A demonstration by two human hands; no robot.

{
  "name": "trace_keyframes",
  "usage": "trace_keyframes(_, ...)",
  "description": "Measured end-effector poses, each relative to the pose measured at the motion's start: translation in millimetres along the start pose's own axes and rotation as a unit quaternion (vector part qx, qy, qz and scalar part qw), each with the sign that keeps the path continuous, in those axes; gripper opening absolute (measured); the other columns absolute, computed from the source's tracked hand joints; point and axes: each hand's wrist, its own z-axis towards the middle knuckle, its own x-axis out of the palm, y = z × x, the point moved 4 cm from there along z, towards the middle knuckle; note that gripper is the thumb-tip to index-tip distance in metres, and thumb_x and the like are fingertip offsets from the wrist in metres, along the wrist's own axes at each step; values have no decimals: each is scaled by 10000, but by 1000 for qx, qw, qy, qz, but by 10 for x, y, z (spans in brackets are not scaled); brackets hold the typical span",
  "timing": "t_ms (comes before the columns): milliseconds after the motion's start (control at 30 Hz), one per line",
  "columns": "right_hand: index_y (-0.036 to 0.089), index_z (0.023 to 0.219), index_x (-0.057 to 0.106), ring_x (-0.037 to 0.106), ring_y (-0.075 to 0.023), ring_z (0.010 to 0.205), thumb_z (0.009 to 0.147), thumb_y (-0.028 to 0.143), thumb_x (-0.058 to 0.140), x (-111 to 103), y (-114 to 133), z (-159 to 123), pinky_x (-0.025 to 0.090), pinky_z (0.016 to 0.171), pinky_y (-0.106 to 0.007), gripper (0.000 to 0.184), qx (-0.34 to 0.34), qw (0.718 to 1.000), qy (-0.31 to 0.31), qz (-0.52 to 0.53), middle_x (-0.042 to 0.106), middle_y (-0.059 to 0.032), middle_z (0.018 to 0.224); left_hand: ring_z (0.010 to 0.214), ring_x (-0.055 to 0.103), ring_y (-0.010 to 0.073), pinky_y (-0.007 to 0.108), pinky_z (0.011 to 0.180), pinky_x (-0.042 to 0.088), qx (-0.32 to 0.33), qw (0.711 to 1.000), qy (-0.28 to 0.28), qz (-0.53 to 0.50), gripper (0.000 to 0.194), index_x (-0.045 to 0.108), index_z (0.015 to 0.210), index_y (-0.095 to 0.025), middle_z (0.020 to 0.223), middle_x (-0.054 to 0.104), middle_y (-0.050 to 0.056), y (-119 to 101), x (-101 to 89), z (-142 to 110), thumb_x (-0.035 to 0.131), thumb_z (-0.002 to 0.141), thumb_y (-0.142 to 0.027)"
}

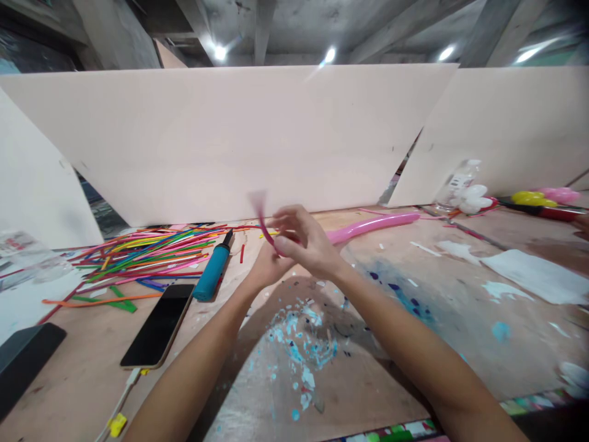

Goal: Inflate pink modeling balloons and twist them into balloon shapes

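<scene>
A table (257, 399) fills the lower view, daubed with blue paint (301, 356) between the arms. White boards (230, 135) stand along its far edge. A pile (151, 252) of thin coloured balloons spreads near the far left corner. White paper (538, 273) lies toward the right edge.

The pink balloon (380, 226) is at the hands, over the table's middle toward the far edge: its inflated length points right, and its limp, blurred tail (263, 230) rises on the left. The right hand (310, 236) has bent, partly spread fingers, the thumb by the tail; I cannot tell whether they pinch it. The left hand (267, 265) is just beneath, largely covered, so its grasp cannot be told.

A black box (27, 362) sits at the left edge. Right of it lies a phone (159, 328) with a white cable (119, 402) toward the near edge, then a blue pump (213, 271) just beside the phone. By the far edge, right, a bottle (460, 184) stands behind white balloons (475, 199). A red scrap (242, 253) lies right of the pump.
</scene>
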Motion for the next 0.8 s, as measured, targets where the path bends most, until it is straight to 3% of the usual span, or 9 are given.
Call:
trace_keyframes(67, 237, 1252, 448, 534, -207, 1159, 724, 402, 723, -101, -12, 17, 417, 966, -380, 618, -22, 989, 33, -141, 570, -92, 1233, 883, 637, 220, 367, 813, 500, -2, 996, -27, -82, 158, 616, 830, -183, 918, 677, 61, -12, -100, 51, 691, 705, -243)
trace_keyframes(133, 230, 1350, 379, 517, -238, 1192, 696, 418, 739, -203, -121, 33, 395, 990, -410, 770, 0, 967, 79, -242, 551, -117, 1285, 862, 647, 191, 365, 843, 495, 4, 982, -74, -172, 158, 581, 848, -209, 851, 670, 16, -37, -240, 105, 669, 723, -251)
trace_keyframes(200, 211, 1335, 428, 571, -247, 1106, 701, 414, 729, -273, -295, 38, 434, 919, -386, 731, 53, 939, 135, -311, 600, -118, 1224, 762, 646, 151, 340, 839, 497, 4, 946, -142, -292, 225, 552, 823, -220, 718, 631, -40, -68, -409, 148, 709, 663, -205)
trace_keyframes(300, 192, 1164, 581, 618, -224, 950, 744, 373, 674, -281, -495, 25, 450, 799, -317, 467, 100, 904, 186, -370, 666, -90, 1089, 585, 587, 105, 298, 723, 514, -9, 883, -222, -413, 219, 517, 719, -200, 602, 555, -67, -136, -636, 178, 721, 677, -267)
trace_keyframes(367, 183, 1093, 604, 619, -208, 884, 749, 358, 653, -219, -535, 10, 437, 738, -285, 389, 96, 897, 199, -382, 678, -75, 1038, 479, 521, 88, 267, 593, 490, -16, 862, -259, -436, 284, 457, 624, -194, 521, 484, -73, -180, -749, 178, 692, 714, -326)
trace_keyframes(467, 169, 1053, 598, 610, -201, 864, 727, 318, 645, -101, -519, -18, 417, 711, -268, 361, 72, 891, 200, -401, 674, -78, 1031, 360, 394, 66, 230, 460, 403, -31, 853, -285, -437, 392, 344, 536, -193, 413, 353, -89, -196, -825, 167, 671, 722, -304)
trace_keyframes(633, 187, 1139, 562, 608, -198, 887, 736, 260, 593, -5, -542, -63, 404, 730, -268, 411, 71, 885, 199, -414, 677, -73, 1047, 295, 250, 56, 216, 376, 286, -42, 854, -278, -438, 486, 191, 503, -194, 355, 216, -91, -171, -774, 147, 623, 714, -261)
trace_keyframes(800, 205, 1064, 598, 617, -217, 889, 753, 382, 604, 11, -545, -58, 391, 722, -286, 358, 68, 862, 190, -465, 690, -68, 1026, 293, 158, 64, 231, 340, 210, -36, 843, -282, -457, 485, 100, 506, -204, 357, 134, -80, -141, -750, 124, 551, 684, -218)
